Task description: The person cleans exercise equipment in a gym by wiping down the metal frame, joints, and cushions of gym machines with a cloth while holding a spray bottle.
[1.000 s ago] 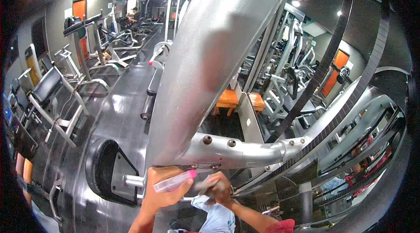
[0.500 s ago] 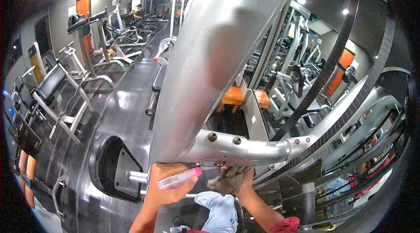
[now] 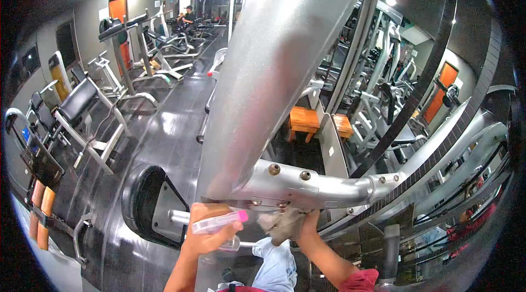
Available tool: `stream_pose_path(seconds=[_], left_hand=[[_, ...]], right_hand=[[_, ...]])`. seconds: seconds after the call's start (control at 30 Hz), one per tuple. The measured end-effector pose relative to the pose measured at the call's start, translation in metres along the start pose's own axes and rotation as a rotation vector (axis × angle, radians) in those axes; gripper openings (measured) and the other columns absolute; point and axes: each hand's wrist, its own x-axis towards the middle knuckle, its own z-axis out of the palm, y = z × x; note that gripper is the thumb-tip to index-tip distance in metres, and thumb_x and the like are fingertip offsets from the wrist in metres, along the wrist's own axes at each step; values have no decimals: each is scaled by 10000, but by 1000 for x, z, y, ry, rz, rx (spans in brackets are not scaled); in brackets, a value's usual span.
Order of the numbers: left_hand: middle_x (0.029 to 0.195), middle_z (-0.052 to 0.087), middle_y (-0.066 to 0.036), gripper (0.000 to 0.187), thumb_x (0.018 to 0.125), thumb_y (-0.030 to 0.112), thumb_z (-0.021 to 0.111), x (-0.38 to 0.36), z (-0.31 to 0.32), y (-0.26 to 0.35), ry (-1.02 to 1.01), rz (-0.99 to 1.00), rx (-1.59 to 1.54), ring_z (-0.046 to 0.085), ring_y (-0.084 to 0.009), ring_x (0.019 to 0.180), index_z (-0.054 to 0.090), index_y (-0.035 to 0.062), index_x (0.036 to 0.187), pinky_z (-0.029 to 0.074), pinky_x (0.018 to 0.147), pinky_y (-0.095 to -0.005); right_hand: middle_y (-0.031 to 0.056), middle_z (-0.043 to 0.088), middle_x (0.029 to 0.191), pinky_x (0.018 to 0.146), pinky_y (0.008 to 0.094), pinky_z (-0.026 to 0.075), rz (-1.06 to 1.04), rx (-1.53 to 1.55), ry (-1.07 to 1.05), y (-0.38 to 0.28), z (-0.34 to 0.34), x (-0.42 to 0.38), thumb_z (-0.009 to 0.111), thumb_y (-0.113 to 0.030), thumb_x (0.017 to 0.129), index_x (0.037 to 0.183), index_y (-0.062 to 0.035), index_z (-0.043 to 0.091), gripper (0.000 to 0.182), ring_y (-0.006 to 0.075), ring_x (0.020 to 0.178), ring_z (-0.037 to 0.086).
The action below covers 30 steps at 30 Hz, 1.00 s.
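Observation:
My left hand (image 3: 204, 237) is closed around a clear spray bottle (image 3: 230, 244) whose pink nozzle tip (image 3: 243, 216) points right. It is just below the joint where a thick silver post (image 3: 246, 89) meets a curved silver crossbar (image 3: 329, 189). In my right hand (image 3: 310, 231) is a bunched grey-brown cloth (image 3: 282, 224), up against the underside of the crossbar near its bolts. The cloth hides most of my right fingers. A black padded cushion (image 3: 143, 204) on a metal bracket stands left of my left hand.
A black belt (image 3: 422, 86) runs diagonally down at the right, beside mirrors. Behind the crossbar is a wooden stool (image 3: 303, 121). Benches and racks, including a black-padded bench (image 3: 78, 106), line the left wall. Another person (image 3: 188, 16) is far back.
The view has shifted, so the surroundings sit further right. My right hand's cloth has moved slightly up along the crossbar's underside. The spray bottle has turned a little in my left hand.

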Motion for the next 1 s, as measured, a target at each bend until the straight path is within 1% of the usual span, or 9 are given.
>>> stream_pose_path(seconds=[0.2,0.3,0.37,0.5,0.63,0.7,0.77,0.8,1.0], left_hand=[[553,600,-61,155,762,140,673,-35,-32,4,120,-171,-62,566,-136,443,706,0,703,395,445,-276],[554,602,-63,159,765,137,649,-51,-50,5,138,-168,41,570,-113,455,705,2,700,387,444,-259],[602,651,-99,302,754,249,630,-63,-59,9,197,-302,69,595,-140,455,668,-38,668,450,429,-256],[622,659,-121,354,791,286,632,-81,-65,8,308,-388,-19,603,-154,457,651,-43,660,460,415,-260],[633,662,-134,370,809,299,628,-92,-71,4,330,-395,13,604,-161,457,645,-43,670,465,411,-265],[620,661,-94,213,788,141,618,-94,-71,0,375,-385,-63,594,-116,477,670,-43,694,451,459,-243],[621,662,-94,217,791,146,620,-95,-70,-4,384,-385,-79,595,-116,477,668,-42,694,450,458,-240],[622,662,-93,222,794,151,622,-96,-70,-5,382,-392,-88,595,-116,478,666,-42,694,449,458,-237],[628,665,-86,221,807,152,629,-101,-71,-6,421,-396,-88,592,-106,481,663,-40,703,438,449,-232]], right_hand=[[180,624,1094,817,494,527,97,-33,-225,3,-20,6,436,-522,892,1153,-46,591,564,367,925,629],[213,617,1088,837,557,511,16,-361,59,21,-3,12,429,-578,912,1145,-32,584,613,388,986,608],[215,605,1147,863,572,498,619,290,-159,24,27,13,455,-610,899,1180,-38,579,649,396,1028,594],[164,596,1217,952,555,467,692,303,-161,51,14,22,520,-596,888,1233,-68,565,632,373,1092,575],[114,611,1168,935,511,498,350,-308,5,77,56,15,534,-541,921,1213,-83,563,544,314,1074,601],[94,617,1104,907,473,504,310,-103,-225,92,65,14,533,-458,955,1173,-75,567,441,284,1036,607],[118,629,1037,872,447,490,-235,-722,129,112,74,13,526,-351,954,1124,-60,581,342,289,986,614],[43,593,1081,911,342,437,-462,-957,170,135,21,41,554,-187,943,1136,-53,584,236,183,1001,547],[107,626,893,824,422,446,-526,-949,152,177,-34,63,564,-131,868,947,-33,633,143,303,890,580]])
